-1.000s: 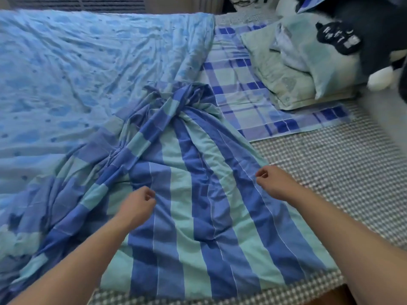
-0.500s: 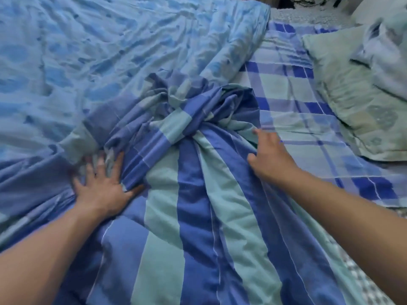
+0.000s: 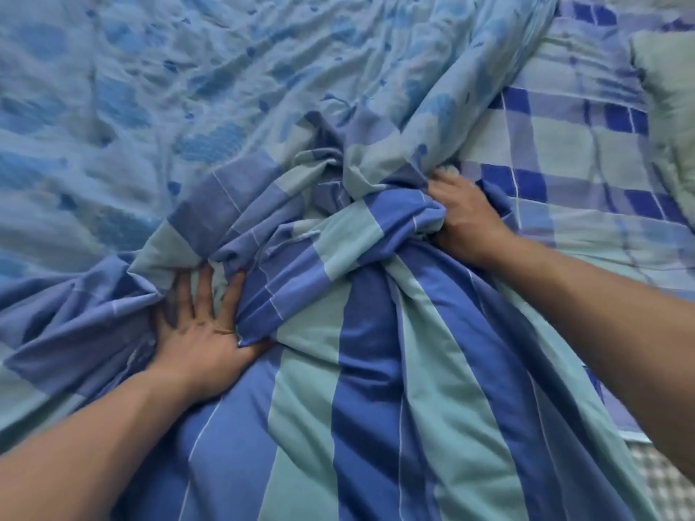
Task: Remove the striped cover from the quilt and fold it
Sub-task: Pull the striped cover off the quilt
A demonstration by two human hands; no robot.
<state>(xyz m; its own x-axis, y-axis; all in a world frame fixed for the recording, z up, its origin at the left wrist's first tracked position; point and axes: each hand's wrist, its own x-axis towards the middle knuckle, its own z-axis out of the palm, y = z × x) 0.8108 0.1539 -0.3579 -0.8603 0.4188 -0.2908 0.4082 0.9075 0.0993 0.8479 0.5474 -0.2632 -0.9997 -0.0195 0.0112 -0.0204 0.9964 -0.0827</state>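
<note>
Step looks like stripping: the blue-and-teal striped cotton cover [image 3: 376, 370] lies bunched mid-bed, near side, partly off the pale blue patterned quilt [image 3: 188, 88]; left hand [image 3: 195, 332] presses it w/ spread fingers, right hand [image 3: 466, 216] grips its bunch; next probably calls for 2 hands pulling nearward.

Both hands [image 3: 199, 332] [image 3: 464, 216] in bunched striped cover [image 3: 376, 389] beside quilt [image 3: 188, 88]
</note>
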